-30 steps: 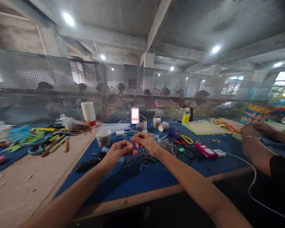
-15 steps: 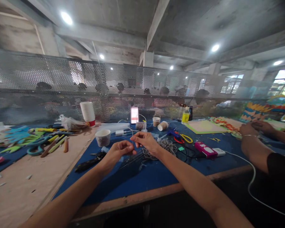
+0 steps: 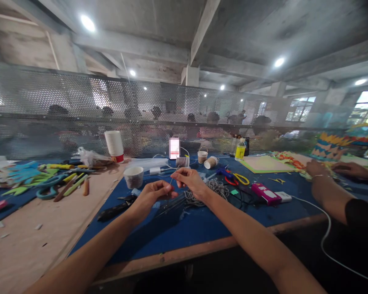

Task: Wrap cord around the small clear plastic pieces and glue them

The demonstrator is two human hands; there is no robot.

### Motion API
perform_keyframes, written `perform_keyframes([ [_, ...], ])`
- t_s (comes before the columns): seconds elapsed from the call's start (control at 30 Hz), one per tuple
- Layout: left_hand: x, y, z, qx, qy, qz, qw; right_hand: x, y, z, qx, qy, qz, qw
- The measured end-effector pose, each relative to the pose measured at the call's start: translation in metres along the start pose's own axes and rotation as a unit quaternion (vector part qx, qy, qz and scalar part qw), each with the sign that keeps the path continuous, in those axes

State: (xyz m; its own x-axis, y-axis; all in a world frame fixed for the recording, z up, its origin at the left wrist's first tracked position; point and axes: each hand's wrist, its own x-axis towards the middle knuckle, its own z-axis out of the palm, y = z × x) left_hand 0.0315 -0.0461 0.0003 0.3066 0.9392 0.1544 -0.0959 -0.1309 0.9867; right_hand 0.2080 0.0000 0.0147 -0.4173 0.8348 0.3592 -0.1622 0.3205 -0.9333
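Over the blue table mat, my left hand pinches a thin strand between thumb and fingertips. Close by and slightly higher, my right hand has its thumb and fingers closed on the same thin strand. What the strand is made of is too fine to tell. Beneath and right of my right hand lies a tangled heap of grey cord. Several thin clear sticks rest on the mat below the hands. A black-handled tool lies left of my left hand, near a paper cup.
A lit phone stands behind the hands. To the right are yellow-handled scissors, a magenta box and a white cable. Stacked paper cups and blue scissors are left. A co-worker's arm reaches in at right.
My fingertips have drawn slightly apart, with a bit more strand showing between them. At right, the co-worker's hands have separated, leaving the orange-and-blue paper piece more exposed.
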Motion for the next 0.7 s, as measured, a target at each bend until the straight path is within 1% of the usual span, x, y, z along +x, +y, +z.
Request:
perform_keyframes([
  [0.1,0.0,0.0,-0.001,-0.008,-0.003,-0.013,1.0,0.0,-0.001,0.0,0.002,0.01,-0.007,1.0],
  [0.23,0.003,-0.001,0.0,0.065,0.062,0.022,0.996,0.001,0.001,0.002,-0.014,0.027,-0.002,1.0],
  [0.27,0.004,-0.001,0.0,0.078,0.07,0.025,0.994,0.001,0.001,0.003,-0.02,0.025,-0.001,0.999],
  [0.33,0.004,-0.002,-0.001,0.079,0.057,0.02,0.995,0.0,0.003,0.003,-0.027,0.015,-0.001,1.0],
  [0.47,0.0,-0.001,-0.001,0.031,-0.004,0.001,0.999,0.0,0.006,0.002,-0.024,-0.002,-0.009,1.0],
  [0.57,-0.002,0.001,0.0,0.01,-0.03,-0.022,0.999,0.001,0.009,0.001,-0.019,-0.007,-0.013,1.0],
  [0.63,-0.001,0.001,0.001,0.015,-0.033,-0.033,0.999,0.002,0.011,0.0,-0.016,-0.003,-0.013,1.0],
  [0.7,0.002,-0.001,0.001,0.038,-0.006,-0.022,0.999,0.002,0.012,0.001,-0.02,0.011,-0.012,1.0],
])
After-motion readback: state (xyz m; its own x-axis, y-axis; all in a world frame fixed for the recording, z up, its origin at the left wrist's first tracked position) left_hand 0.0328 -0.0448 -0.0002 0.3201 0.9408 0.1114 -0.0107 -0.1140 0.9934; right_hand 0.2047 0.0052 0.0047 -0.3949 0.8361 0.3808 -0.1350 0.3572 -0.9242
